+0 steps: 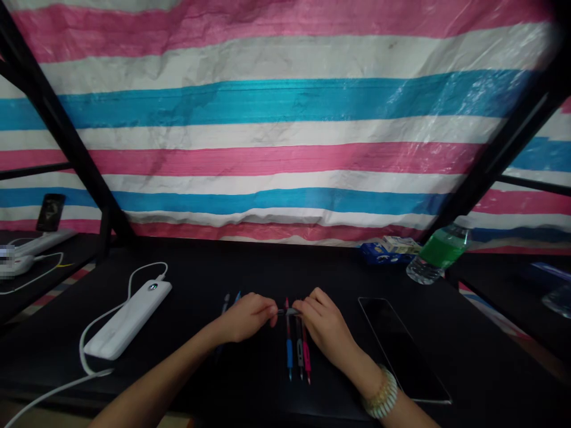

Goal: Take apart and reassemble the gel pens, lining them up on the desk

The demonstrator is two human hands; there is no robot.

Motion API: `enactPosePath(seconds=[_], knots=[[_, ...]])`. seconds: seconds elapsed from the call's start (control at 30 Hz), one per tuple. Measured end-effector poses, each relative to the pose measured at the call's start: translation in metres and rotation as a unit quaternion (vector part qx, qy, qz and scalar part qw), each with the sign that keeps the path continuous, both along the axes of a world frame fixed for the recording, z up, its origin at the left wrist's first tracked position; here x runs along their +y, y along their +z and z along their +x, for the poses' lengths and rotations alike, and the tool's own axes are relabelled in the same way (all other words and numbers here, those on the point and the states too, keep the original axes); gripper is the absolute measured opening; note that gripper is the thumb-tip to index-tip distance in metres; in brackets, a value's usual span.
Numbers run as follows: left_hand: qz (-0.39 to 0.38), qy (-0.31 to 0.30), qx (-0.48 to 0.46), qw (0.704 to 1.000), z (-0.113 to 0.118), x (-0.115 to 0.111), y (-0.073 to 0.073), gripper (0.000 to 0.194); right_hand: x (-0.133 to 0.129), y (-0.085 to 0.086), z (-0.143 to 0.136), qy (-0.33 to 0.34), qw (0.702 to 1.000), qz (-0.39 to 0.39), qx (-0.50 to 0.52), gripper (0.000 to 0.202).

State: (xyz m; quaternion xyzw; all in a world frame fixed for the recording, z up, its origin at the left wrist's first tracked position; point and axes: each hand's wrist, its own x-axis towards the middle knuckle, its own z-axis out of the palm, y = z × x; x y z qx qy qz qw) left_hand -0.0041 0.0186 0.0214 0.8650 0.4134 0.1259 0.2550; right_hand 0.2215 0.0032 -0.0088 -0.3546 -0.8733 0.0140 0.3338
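Observation:
My left hand (254,316) and my right hand (323,321) meet near the middle of the black table. Between their closed fingertips is a slim grey pen-like piece (288,311), held crosswise; its exact kind is too small to make out. Below it three pens lie side by side with tips toward me: one with a blue grip (289,352), one with a grey grip (300,351) and one with a pink grip (306,351). My fingers partly cover their far ends. Left of my left hand, a greyish pen (225,302) and a blue one (238,296) are partly hidden.
A white power bank (129,321) with a looping white cable (84,333) lies at left. At right are a dark phone (404,351), a green-labelled bottle (441,252) and a blue packet (383,254). Black frame bars (66,125) and striped sheeting (285,160) stand behind.

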Motion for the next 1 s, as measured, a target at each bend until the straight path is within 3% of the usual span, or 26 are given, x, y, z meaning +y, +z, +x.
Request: enactPosePath(seconds=[0.1,0.23,0.37,0.5,0.6,0.73,0.9,1.0], knots=[[0.153,0.058,0.067,0.984,0.002,-0.003,-0.001,0.027,0.001,0.005,0.003,-0.024,0.99,-0.102,0.097,0.015],[0.242,0.029,0.13,0.961,0.005,-0.004,-0.005,0.022,0.005,0.004,0.002,-0.053,0.968,-0.2,0.142,0.031],[0.266,0.028,0.142,0.953,0.005,-0.004,-0.007,0.022,0.009,-0.002,0.0,-0.044,0.939,-0.267,0.211,0.006],[0.279,0.029,0.136,0.95,0.004,-0.004,-0.008,0.021,0.009,-0.003,0.001,-0.04,0.921,-0.301,0.244,0.013],[0.291,0.031,0.131,0.947,0.004,-0.004,-0.008,0.021,0.009,-0.002,0.002,-0.037,0.924,-0.31,0.222,0.033],[0.297,0.036,0.126,0.946,0.004,-0.003,-0.008,0.021,0.011,-0.002,0.003,-0.034,0.906,-0.331,0.262,0.022],[0.304,0.034,0.114,0.945,0.003,-0.003,-0.008,0.021,0.014,-0.003,0.004,-0.024,0.897,-0.35,0.27,0.038],[0.304,0.038,0.114,0.945,0.002,-0.003,-0.009,0.021,0.015,-0.003,0.004,-0.019,0.886,-0.353,0.301,0.025]])
